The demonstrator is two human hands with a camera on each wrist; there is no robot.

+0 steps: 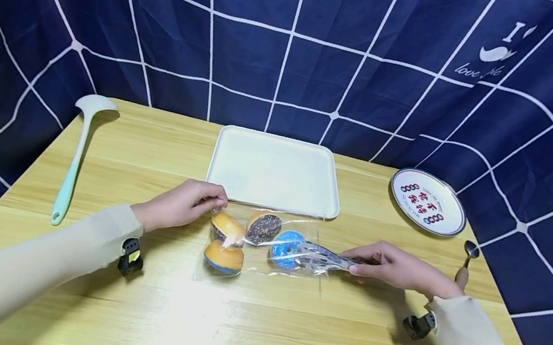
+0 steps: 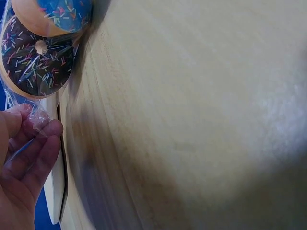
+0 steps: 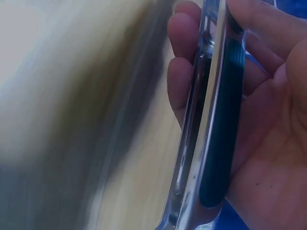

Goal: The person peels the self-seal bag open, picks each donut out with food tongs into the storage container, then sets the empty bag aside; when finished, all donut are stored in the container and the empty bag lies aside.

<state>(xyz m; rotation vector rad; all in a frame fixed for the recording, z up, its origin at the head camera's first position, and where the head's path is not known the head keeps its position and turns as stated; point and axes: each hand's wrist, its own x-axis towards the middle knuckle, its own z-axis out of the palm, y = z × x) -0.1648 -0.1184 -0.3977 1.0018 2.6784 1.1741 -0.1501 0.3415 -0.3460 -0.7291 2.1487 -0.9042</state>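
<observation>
A clear plastic bag [image 1: 257, 262] holds several toy-like doughnuts in front of the white tray. My left hand [image 1: 182, 205] pinches the bag's upper left edge between thumb and fingers. Metal tongs [image 1: 319, 257] with a green grip pad [image 3: 223, 124] are in my right hand [image 1: 392, 266]. Their head lies at the blue doughnut [image 1: 284, 241] on the bag's right side; whether they clasp it cannot be told. A chocolate doughnut [image 1: 264, 229] with sprinkles sits mid-bag. Two tan-backed doughnuts lie at the left, the lower one [image 1: 224, 256] nearer me.
Behind the bag lies a white tray [image 1: 277, 166]. A pale ladle [image 1: 75, 163] with a mint handle is at far left. At back right stands a printed white plate [image 1: 427, 203], with a small spoon [image 1: 467, 259] in front. A dark blue checked cloth [image 1: 252, 52] encloses the wooden table.
</observation>
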